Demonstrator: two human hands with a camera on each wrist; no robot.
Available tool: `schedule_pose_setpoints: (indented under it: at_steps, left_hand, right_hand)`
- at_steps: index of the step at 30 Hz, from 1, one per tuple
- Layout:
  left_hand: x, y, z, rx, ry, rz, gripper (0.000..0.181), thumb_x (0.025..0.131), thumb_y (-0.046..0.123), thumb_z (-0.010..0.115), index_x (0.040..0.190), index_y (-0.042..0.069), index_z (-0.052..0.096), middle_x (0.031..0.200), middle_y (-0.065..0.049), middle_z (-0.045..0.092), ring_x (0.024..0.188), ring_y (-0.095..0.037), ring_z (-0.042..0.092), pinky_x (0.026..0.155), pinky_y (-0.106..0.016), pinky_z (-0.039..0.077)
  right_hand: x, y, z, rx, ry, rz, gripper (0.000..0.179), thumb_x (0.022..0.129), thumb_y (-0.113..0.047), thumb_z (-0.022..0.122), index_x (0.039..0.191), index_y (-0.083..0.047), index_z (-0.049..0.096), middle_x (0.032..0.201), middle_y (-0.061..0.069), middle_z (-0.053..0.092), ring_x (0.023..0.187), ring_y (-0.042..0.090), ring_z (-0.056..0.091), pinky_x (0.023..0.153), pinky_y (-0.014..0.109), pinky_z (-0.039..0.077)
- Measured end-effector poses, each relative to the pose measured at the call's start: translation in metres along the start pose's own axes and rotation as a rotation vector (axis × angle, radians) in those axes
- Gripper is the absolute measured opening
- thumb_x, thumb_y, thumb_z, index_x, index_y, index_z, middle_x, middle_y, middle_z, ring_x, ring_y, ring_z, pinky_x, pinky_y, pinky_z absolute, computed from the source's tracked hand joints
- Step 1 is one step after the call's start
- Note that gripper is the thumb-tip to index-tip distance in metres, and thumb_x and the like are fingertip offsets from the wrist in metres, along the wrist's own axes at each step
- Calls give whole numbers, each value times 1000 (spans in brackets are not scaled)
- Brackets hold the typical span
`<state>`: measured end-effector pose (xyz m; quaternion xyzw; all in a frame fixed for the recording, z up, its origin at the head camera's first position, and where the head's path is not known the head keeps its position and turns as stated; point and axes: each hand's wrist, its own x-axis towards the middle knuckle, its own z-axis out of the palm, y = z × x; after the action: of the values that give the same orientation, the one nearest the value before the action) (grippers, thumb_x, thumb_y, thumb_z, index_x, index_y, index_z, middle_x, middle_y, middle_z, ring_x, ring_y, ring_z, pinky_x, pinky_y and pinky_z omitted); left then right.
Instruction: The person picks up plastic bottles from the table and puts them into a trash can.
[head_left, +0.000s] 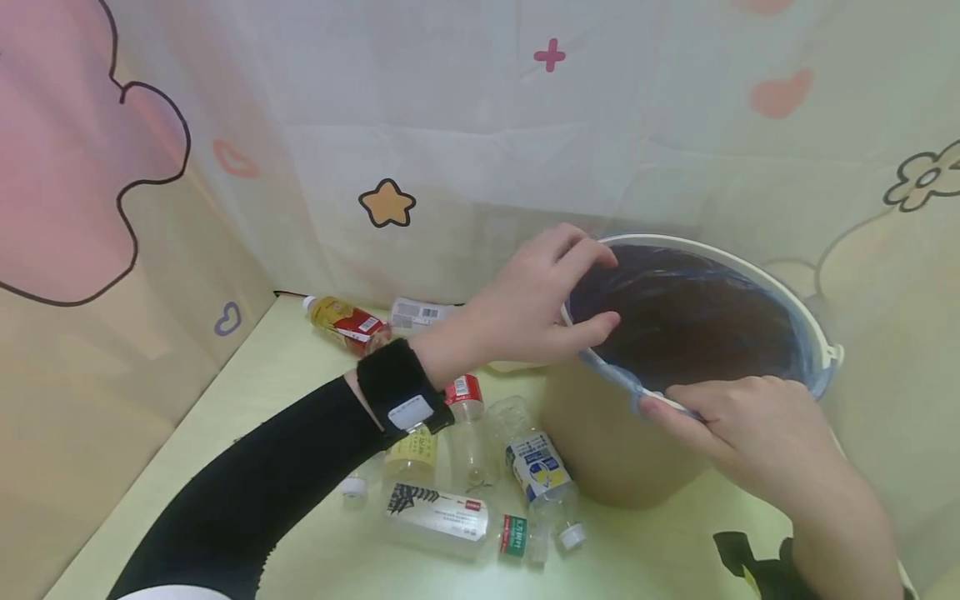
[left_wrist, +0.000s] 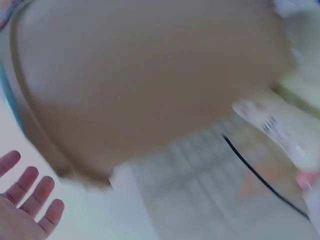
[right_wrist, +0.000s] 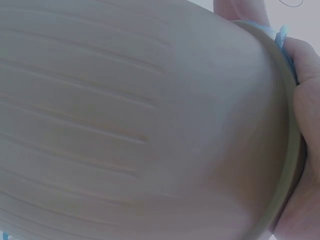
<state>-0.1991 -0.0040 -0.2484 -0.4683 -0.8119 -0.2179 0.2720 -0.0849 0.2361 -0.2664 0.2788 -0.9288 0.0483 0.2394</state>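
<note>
A beige trash bin (head_left: 626, 450), lined with a translucent bluish bag (head_left: 690, 312), stands at the right of the head view. My right hand (head_left: 757, 429) grips the front of its rim, thumb along the outside edge and fingers over the inner side. The bag's folded edge bunches beside that thumb, as the right wrist view also shows. At the bin's left side, my left hand (head_left: 532, 296) is held by the rim with thumb and fingers spread apart, holding nothing. Its fingers (left_wrist: 32, 192) show extended in the left wrist view, past the bin's edge.
Several empty plastic bottles lie left of the bin, among them one with a blue-white label (head_left: 537, 467), one with a white label (head_left: 442, 512) and one with a red-yellow label (head_left: 348, 325). A printed cloth wall (head_left: 450, 150) stands close behind.
</note>
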Motion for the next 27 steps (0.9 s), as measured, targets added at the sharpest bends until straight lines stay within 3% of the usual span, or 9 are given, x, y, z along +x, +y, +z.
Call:
schedule_pose_setpoints:
  at_steps: [3, 6, 10, 18, 27]
  left_hand:
    - [-17, -22, -11, -7, 24, 48, 50, 82, 45, 60, 117, 10, 57, 112, -5, 55, 104, -14, 47, 88, -31, 44]
    - [-37, -45, -22, -26, 22, 48, 47, 82, 39, 61, 116, 6, 56, 111, -7, 55, 104, -15, 48, 89, -34, 45]
    - [-65, -76, -32, -17, -21, -53, 45, 84, 36, 62, 117, 6, 54, 114, -8, 54, 105, -16, 47, 90, -36, 46]
    - [-112, -126, -39, 89, -129, -262, 47, 85, 41, 61, 118, 9, 53, 115, -8, 57, 106, -19, 48, 90, -43, 45]
    - [-159, -171, -41, 177, -267, -355, 46, 85, 42, 60, 116, 9, 54, 111, -9, 57, 100, -23, 50, 87, -47, 46]
  right_hand:
    - [0, 0, 1, 1, -8, 8, 47, 78, -42, 70, 52, -32, 33, 49, -21, 19, 43, 2, 24, 41, 22, 19]
    - [-1, 1, 2, 1, -3, 3, 48, 77, -42, 71, 52, -32, 32, 49, -20, 19, 44, 2, 24, 42, 23, 19]
    - [-1, 2, 3, -3, 4, -7, 48, 77, -42, 71, 52, -32, 31, 49, -20, 19, 44, 1, 23, 42, 22, 18]
    - [-3, 3, 0, -5, -19, 8, 47, 79, -43, 69, 53, -31, 32, 49, -19, 21, 44, 2, 24, 42, 23, 19]
    - [-3, 3, 1, -8, -36, 20, 47, 79, -44, 69, 53, -32, 31, 48, -19, 21, 44, 2, 25, 43, 24, 19]
